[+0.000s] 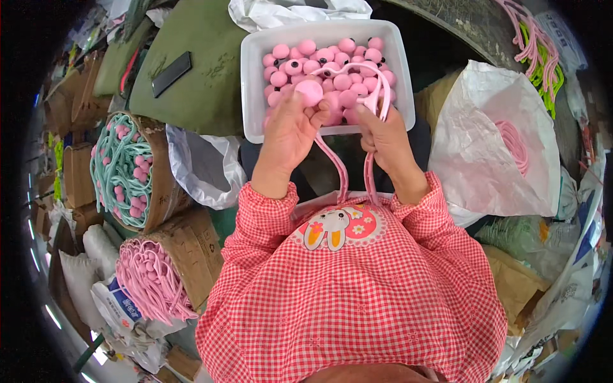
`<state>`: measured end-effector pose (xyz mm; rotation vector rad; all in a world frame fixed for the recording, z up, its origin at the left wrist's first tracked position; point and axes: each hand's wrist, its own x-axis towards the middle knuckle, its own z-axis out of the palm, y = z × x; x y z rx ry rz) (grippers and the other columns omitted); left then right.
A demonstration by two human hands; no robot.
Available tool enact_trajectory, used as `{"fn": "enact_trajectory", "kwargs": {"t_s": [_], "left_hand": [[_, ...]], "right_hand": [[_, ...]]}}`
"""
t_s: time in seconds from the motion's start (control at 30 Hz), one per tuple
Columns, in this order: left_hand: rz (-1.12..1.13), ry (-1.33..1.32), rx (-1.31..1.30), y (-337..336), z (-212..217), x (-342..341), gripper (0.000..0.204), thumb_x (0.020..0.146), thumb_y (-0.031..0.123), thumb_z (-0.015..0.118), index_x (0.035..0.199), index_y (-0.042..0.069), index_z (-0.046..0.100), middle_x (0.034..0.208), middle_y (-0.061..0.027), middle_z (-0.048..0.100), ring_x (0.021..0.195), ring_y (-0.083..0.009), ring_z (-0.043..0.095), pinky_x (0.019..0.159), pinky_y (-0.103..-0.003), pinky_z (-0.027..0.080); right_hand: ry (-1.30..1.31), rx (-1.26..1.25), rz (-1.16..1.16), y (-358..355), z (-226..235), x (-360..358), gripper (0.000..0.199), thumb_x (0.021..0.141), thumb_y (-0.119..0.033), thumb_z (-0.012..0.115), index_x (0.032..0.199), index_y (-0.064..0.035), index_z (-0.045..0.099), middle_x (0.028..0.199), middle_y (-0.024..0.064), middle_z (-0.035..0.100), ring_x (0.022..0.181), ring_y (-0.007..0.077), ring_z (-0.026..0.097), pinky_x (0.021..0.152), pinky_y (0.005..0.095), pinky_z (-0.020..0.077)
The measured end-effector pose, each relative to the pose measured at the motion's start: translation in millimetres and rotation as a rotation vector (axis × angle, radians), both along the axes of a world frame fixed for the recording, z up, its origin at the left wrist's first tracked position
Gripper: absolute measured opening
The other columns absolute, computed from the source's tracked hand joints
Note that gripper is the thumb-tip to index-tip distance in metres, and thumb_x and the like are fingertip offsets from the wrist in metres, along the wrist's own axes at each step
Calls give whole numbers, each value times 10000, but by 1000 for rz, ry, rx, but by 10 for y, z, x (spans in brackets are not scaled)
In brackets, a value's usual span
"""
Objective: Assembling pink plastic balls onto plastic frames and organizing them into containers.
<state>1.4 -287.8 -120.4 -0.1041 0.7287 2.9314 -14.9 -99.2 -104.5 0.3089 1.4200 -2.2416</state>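
Over the near side of a white plastic bin, my left hand pinches a smooth pink ball between thumb and fingers. My right hand is closed on a pale pink cord, its thumb near a forked-looking part. The cord arches above the bin between my hands, and two strands hang toward my checked apron. Their lower ends are hard to make out. Many loose pink balls, some showing black round holes or spots, fill the bin behind my fingers.
Left, a phone lies on green cloth. Below are a carton of teal cords with pink balls and a carton of pink cords. Right, a white sack holds a pink coil. Pink and yellow-green cords hang beyond.
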Motion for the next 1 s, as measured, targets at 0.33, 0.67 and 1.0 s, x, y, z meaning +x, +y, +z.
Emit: {"fn": "enact_trajectory", "kwargs": {"t_s": [0.33, 0.67, 1.0], "left_hand": [[80, 94, -507, 206, 16, 269, 421, 933, 147, 622, 1301, 15, 468, 1063, -69, 593, 898, -156, 610, 828, -296, 520], [38, 83, -699, 221, 84, 394, 418, 922, 93, 621, 1299, 10, 464, 1112, -68, 556, 951, -142, 587, 846, -282, 517], [493, -2, -843, -179, 234, 240, 367, 877, 61, 629, 1222, 17, 511, 1100, -44, 580, 948, -134, 573, 841, -278, 482]], "right_hand": [[138, -12, 52, -112, 77, 38, 229, 814, -73, 748, 953, -32, 569, 763, 8, 582, 507, 29, 428, 415, 180, 301], [140, 18, 35, -103, 100, 82, 217, 814, -77, 748, 933, -24, 574, 748, -1, 575, 499, 22, 425, 410, 176, 294], [157, 21, 99, -159, 143, 208, 145, 923, -117, 579, 1021, -67, 484, 703, -13, 492, 456, 36, 369, 396, 196, 257]]}}
